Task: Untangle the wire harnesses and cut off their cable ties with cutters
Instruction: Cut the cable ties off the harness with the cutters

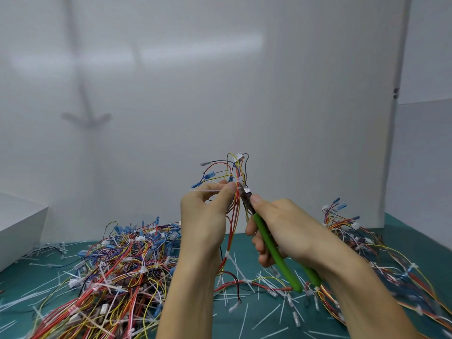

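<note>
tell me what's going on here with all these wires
A person is trimming cable ties off wire harnesses. The left hand pinches one wire harness held up in the air, while the right hand grips green-handled cutters, their tip at a white cable tie on that harness. More harnesses lie in a big pile on the green table, among loose cut ties.

A worker's left hand [205, 216] and right hand [286, 228], both bare, with forearms [193, 289] uncovered down to the lower edge of the frame. The thumbnails [255, 198] are short and plain, the fingers slender, and the wrists smooth, seen from a head-worn camera.
</note>
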Motion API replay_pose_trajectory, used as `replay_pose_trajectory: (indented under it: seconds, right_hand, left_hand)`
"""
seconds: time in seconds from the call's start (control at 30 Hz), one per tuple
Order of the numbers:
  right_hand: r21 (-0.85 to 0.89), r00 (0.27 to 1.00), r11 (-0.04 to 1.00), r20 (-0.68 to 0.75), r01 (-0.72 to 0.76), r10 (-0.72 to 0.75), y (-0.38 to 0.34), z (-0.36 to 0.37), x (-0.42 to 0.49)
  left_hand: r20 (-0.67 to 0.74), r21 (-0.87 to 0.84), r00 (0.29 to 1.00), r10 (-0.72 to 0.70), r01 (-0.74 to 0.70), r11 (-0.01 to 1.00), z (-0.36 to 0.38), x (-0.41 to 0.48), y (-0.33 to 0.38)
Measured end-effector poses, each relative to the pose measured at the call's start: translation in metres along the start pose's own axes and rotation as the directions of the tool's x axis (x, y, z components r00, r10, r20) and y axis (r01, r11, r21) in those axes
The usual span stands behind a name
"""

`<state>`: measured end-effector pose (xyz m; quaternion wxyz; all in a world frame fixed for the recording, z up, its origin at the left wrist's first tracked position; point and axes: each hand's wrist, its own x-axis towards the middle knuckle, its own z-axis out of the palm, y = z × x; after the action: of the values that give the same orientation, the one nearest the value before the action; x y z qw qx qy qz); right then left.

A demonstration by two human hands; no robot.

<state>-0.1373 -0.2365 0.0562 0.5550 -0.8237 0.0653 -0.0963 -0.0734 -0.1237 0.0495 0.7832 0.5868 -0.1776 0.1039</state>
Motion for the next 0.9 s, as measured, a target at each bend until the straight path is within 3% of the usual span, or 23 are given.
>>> replay_pose_trajectory:
  seconds: [0.43, 0.73, 0.9]
  right_hand:
    - [-0.081, 0.998, 0.995, -0.002, 0.054, -0.055, 0.001, 0.000, -0.005]
    - [0.152, 0.978, 0.988, 0.208, -0.019, -0.014, -0.007, -0.007, -0.011]
    - [0.201, 0.970, 0.979, 0.244, -0.038, -0.012, -0.009, -0.007, -0.011]
  left_hand:
    - [0.009, -0.033, 0.999, -0.033, 0.033, 0.999, 0.000, 0.000, 0.001]
    - [0.108, -0.024, 0.994, -0.002, 0.005, 1.000, -0.003, -0.003, 0.007]
    - [0.104, -0.047, 0.994, -0.025, 0.030, 0.998, -0.002, -0.004, 0.009]
